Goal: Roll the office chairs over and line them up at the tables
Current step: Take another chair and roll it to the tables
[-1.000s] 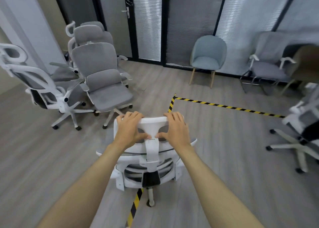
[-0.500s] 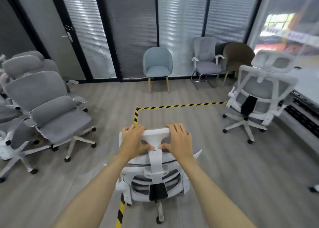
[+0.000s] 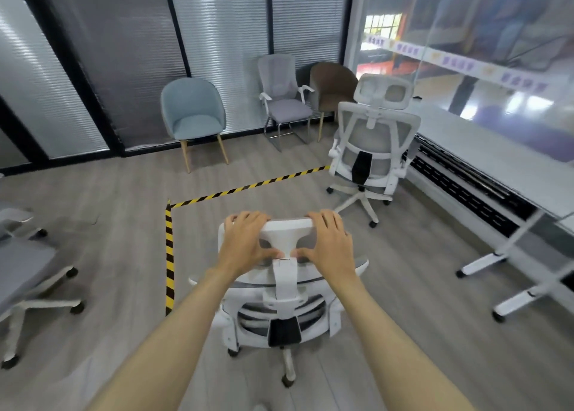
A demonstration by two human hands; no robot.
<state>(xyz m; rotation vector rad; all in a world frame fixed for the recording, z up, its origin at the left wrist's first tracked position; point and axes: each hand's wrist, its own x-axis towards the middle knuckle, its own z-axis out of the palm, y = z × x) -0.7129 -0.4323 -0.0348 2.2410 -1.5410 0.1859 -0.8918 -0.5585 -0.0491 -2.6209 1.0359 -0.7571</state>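
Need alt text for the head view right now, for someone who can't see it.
The left hand and right hand grip the headrest of a white office chair. Ahead to the right, a second white chair stands at a long white table.

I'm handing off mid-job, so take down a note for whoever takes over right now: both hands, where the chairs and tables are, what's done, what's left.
Hands: left hand and right hand both grip the headrest of the white chair, fingers curled over its top edge.
Position: that chair stands on open floor, right of the striped tape and apart from the table on the right.
Done: another white mesh chair stands close to the table's edge.
Left: roll the held chair up beside it, then probably fetch the grey chairs at far left.
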